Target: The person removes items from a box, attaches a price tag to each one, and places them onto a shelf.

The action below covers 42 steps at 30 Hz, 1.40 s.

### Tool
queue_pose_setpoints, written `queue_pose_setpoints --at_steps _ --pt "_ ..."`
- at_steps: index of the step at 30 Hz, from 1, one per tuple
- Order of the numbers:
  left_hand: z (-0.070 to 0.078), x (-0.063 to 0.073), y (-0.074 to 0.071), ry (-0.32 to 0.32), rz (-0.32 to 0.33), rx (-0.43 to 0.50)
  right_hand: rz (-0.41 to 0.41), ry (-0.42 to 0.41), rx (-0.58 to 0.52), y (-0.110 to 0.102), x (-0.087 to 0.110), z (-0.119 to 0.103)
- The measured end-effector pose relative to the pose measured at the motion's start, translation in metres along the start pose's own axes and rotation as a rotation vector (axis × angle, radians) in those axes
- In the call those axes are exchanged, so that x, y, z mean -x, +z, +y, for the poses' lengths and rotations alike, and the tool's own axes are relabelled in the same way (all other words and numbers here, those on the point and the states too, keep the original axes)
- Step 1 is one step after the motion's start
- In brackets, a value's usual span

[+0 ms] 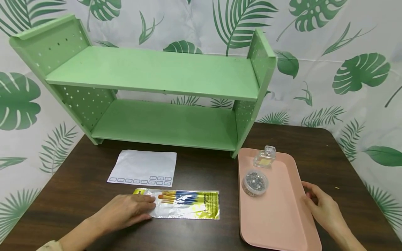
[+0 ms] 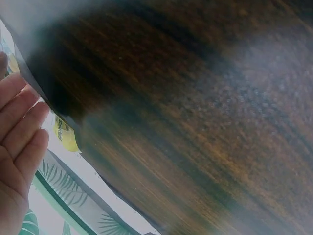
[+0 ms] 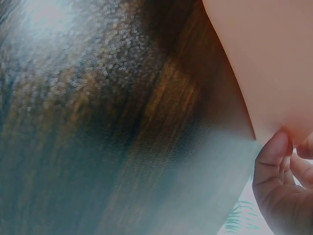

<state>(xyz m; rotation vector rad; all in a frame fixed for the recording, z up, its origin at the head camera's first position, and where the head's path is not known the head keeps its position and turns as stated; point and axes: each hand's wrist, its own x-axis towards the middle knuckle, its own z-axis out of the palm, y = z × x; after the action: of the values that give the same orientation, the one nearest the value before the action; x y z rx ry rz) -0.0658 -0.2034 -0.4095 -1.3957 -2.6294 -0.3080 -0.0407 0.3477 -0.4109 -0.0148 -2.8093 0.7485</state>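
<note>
A clear-and-yellow packet of paintbrushes [image 1: 188, 204], blue-handled with golden bristles, lies flat on the table. My left hand [image 1: 135, 209] rests over its left end, thumb near the lower edge; in the left wrist view the fingers [image 2: 24, 122] look nearly straight. On the right, my right hand [image 1: 323, 205] holds the right rim of a pink tray [image 1: 273, 219], and its thumb [image 3: 275, 149] is against the tray's edge in the right wrist view. Inside the tray sit a round clear tub of small silvery pieces [image 1: 255, 183] and a square glass perfume bottle [image 1: 265, 157].
A green two-tier metal shelf [image 1: 166, 122] stands at the back of the dark wooden table [image 1: 204, 237]. A white sheet or envelope [image 1: 144, 165] with small printed boxes lies in front of it. Leaf-patterned cloth [image 1: 314, 69] hangs behind.
</note>
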Motion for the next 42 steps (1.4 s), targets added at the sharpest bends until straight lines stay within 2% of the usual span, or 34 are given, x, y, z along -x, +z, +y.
queue_pose_setpoints --at_steps 5,11,14,18,22,24,27,29,31,36,39,42 --pt "-0.001 -0.002 0.000 0.003 0.006 0.008 0.005 -0.007 -0.014 0.000 -0.001 0.000" --pt "-0.004 -0.006 0.002 0.005 0.076 0.014 -0.020 -0.002 -0.022 0.000 -0.001 0.000" --pt "-0.007 -0.009 0.002 -0.030 0.116 0.048 -0.034 0.006 -0.023 -0.001 -0.002 0.000" --pt "-0.014 -0.010 -0.003 -0.191 0.099 0.154 -0.025 0.006 -0.025 0.000 -0.001 0.001" --pt "-0.027 -0.010 -0.009 -0.418 0.137 0.194 -0.010 0.002 -0.023 0.000 -0.001 0.002" --pt "-0.037 -0.010 -0.012 -0.526 0.207 0.196 -0.006 0.001 -0.025 0.000 -0.001 0.002" --pt "-0.054 -0.006 -0.017 -0.705 0.268 0.245 -0.003 0.003 -0.026 0.000 0.000 0.003" --pt "-0.066 -0.002 -0.021 -0.809 0.279 0.277 -0.003 0.003 -0.025 0.000 0.000 0.003" --pt "-0.077 0.002 -0.024 -0.893 0.254 0.306 -0.002 0.006 -0.024 0.000 0.000 0.003" --pt "-0.095 0.009 -0.024 -1.018 0.113 0.354 0.000 0.005 -0.026 0.001 0.000 0.003" --pt "-0.100 0.011 -0.021 -1.054 0.055 0.369 0.003 0.003 -0.025 0.001 0.000 0.004" --pt "-0.103 0.011 -0.018 -1.071 0.033 0.363 0.000 0.004 -0.023 0.001 0.000 0.004"
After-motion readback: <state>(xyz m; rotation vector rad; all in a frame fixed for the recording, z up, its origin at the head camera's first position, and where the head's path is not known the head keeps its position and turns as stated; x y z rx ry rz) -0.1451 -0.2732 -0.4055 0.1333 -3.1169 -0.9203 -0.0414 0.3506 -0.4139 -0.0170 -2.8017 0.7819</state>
